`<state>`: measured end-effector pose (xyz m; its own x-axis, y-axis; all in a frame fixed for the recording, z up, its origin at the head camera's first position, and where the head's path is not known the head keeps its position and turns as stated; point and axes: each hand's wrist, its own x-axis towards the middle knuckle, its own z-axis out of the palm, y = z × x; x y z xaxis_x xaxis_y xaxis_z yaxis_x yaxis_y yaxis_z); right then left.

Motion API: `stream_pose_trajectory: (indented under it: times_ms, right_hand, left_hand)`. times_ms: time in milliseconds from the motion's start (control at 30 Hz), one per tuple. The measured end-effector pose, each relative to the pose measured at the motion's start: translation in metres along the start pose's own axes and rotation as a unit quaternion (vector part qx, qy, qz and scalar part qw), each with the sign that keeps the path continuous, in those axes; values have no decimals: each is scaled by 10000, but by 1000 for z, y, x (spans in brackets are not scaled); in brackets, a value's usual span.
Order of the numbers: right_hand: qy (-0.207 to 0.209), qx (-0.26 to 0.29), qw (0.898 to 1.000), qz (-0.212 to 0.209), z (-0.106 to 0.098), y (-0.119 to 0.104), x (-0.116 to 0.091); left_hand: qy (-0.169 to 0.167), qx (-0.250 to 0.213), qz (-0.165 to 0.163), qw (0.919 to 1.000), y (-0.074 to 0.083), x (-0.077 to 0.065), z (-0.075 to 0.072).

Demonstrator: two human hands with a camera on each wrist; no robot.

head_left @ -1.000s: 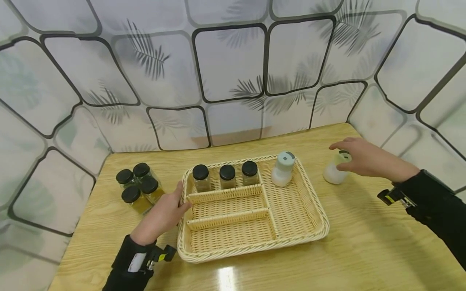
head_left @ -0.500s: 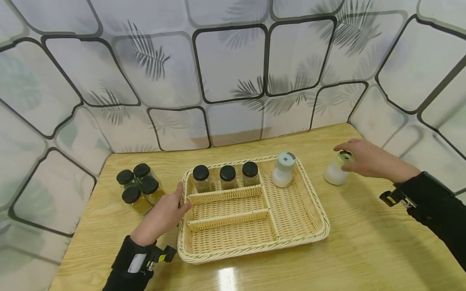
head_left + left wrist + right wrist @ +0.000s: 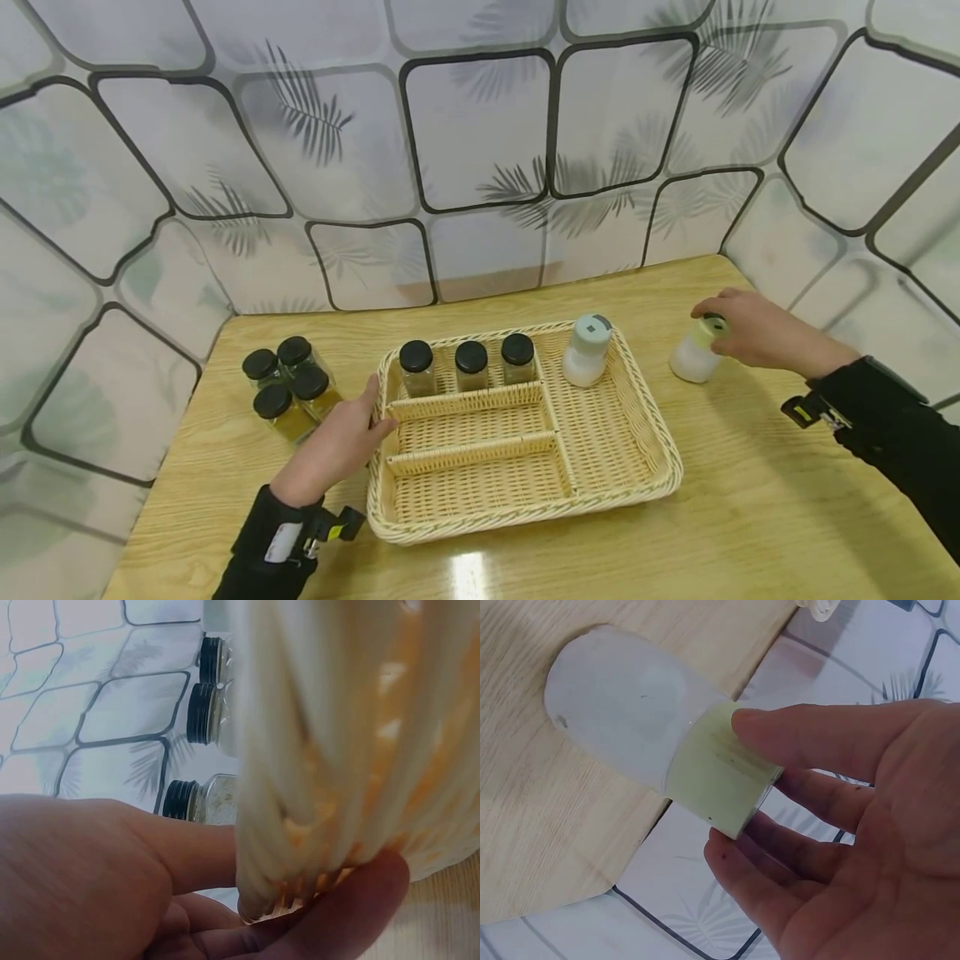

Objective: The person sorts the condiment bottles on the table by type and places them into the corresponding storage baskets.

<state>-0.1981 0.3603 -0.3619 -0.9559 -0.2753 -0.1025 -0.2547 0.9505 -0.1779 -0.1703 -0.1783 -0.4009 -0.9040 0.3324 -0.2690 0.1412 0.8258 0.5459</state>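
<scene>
My left hand (image 3: 337, 446) grips the left rim of a wicker basket (image 3: 480, 523), thumb on the inner side and fingers outside; the left wrist view shows the rim (image 3: 300, 765) between them. At the right of the table, my right hand (image 3: 765, 332) holds the pale green cap of a white seasoning shaker (image 3: 692, 360). In the right wrist view the thumb presses one side of the cap (image 3: 720, 769) and a finger the other. The shaker's base appears to stand on the table. A blue-green-capped shaker (image 3: 585, 354) stands in the basket's right compartment.
Three black-lidded glass jars (image 3: 471, 367) stand in the basket's back left compartment. Several more black-lidded jars (image 3: 288, 387) are clustered on the table (image 3: 195, 492) left of the basket. A patterned curtain (image 3: 480, 133) encloses the back and sides.
My right hand has moved slightly right and closed its thumb and fingers on the shaker's green cap. The left hand stays on the basket rim.
</scene>
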Motion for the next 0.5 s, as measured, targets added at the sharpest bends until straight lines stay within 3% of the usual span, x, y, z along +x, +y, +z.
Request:
stream_pose_trajectory:
  times_ms: [500]
  right_hand:
    - [23, -56, 9999, -85, -1, -2, 0]
  left_hand:
    - [14, 13, -51, 10000, 1, -1, -1]
